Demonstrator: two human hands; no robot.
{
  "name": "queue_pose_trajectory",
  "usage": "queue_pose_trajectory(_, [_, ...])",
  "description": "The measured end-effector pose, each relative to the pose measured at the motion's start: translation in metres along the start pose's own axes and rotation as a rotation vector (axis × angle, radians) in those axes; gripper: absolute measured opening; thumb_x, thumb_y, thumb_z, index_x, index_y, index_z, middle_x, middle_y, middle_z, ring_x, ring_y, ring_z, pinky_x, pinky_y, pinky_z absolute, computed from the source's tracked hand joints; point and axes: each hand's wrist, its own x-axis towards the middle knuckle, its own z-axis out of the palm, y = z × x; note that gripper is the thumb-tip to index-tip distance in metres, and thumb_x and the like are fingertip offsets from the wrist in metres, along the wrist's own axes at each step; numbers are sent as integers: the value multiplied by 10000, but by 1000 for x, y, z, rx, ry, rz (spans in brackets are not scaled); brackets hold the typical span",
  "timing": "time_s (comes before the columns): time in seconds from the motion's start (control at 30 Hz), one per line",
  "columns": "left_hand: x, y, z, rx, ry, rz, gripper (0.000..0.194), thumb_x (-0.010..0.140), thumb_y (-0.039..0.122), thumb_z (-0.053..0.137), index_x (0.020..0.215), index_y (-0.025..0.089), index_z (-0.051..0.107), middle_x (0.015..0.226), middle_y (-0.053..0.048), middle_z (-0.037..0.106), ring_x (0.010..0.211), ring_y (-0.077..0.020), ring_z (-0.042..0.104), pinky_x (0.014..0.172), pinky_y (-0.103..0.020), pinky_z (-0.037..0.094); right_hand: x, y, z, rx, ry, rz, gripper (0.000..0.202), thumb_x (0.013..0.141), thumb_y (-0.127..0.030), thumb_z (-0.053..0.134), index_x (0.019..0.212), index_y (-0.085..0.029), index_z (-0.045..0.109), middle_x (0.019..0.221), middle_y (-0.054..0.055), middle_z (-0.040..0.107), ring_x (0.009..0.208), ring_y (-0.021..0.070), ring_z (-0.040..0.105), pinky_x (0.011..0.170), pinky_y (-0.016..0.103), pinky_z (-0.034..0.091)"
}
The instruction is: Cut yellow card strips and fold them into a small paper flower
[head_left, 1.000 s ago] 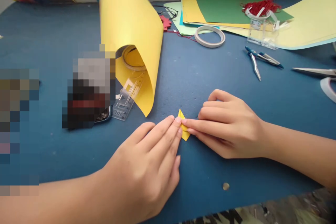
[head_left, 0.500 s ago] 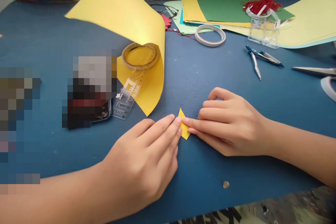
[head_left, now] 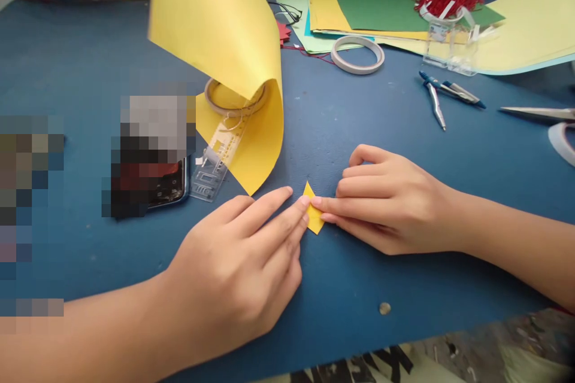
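A small piece of folded yellow paper (head_left: pixel 317 225), diamond-shaped with a pointed top, lies on the blue table (head_left: pixel 341 335). My left hand (head_left: pixel 245 260) presses fingertips on its left side, with one finger lifted off and stretched out beyond it. From the other side, my right hand (head_left: pixel 395 203) pinches the right edge between thumb and forefinger, its other fingers curled in. The fingertips of both hands nearly meet on the paper and hide its middle.
A large curled yellow sheet (head_left: pixel 215 18) stands over a tape roll (head_left: pixel 211 102) and clear ruler (head_left: pixel 209 176). A phone (head_left: pixel 173 188) lies left. Farther back are another tape roll (head_left: pixel 358 69), paper sheets (head_left: pixel 386 3) and pens (head_left: pixel 458 94). Scissors (head_left: pixel 534 112) lie right, a coin-like disc (head_left: pixel 384 309) in front.
One left finger has lifted away from the folded paper. The large sheet's curled end has swung upward and right. Both hands stay at the folded paper while the whole view shifts slightly.
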Motion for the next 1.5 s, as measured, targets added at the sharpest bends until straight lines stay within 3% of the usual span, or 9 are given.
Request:
queue_pose_trajectory(0.27, [-4, 1, 3, -24, 20, -29, 268, 875, 168, 514, 1092, 92, 651, 1195, -80, 642, 1077, -293, 603, 753, -433, 545, -1, 0, 2, 7, 3, 5, 171, 917, -194, 485, 911, -142, 648, 632, -2, 577, 571, 103, 495, 642, 305, 385])
queue_pose_trajectory(0.73, [-3, 6, 3, -86, -2, -35, 314, 868, 161, 494, 1121, 19, 615, 1091, -137, 671, 1000, -279, 593, 699, -396, 500, 1, 1, 1, 72, -4, 31, 195, 906, -188, 484, 795, -157, 641, 606, 2, 557, 548, 109, 457, 606, 311, 357])
queue_pose_trajectory(0.93, [-4, 5, 2, -65, 2, 10, 319, 857, 123, 495, 1129, -4, 602, 1131, -170, 649, 1015, -291, 583, 686, -393, 483, 1, 2, 6, 55, 78, 75, 179, 902, -170, 477, 961, -127, 640, 610, 1, 557, 547, 114, 464, 552, 298, 336])
queue_pose_trajectory(1.03, [-3, 5, 4, -57, -10, 19, 314, 857, 116, 488, 1120, -7, 606, 1117, -174, 653, 1005, -290, 585, 676, -386, 484, 1, 2, 6, 44, 57, 82, 196, 907, -183, 473, 1000, -119, 635, 634, 5, 570, 569, 120, 466, 547, 298, 331])
queue_pose_trajectory(1.23, [-1, 5, 5, -57, -18, 32, 293, 856, 116, 483, 1079, -5, 630, 1059, -162, 668, 975, -296, 587, 669, -395, 486, 5, 0, 4, -93, 18, 66, 250, 935, -215, 438, 1001, -91, 645, 641, 8, 589, 553, 124, 460, 518, 305, 310])
queue_pose_trajectory(1.5, [-2, 6, 4, -59, -4, -20, 322, 846, 140, 514, 1125, 17, 617, 1106, -161, 648, 1034, -299, 558, 735, -410, 500, 5, -5, 6, -232, 62, -27, 245, 923, -222, 455, 942, -72, 648, 620, 5, 586, 539, 113, 465, 500, 294, 307])
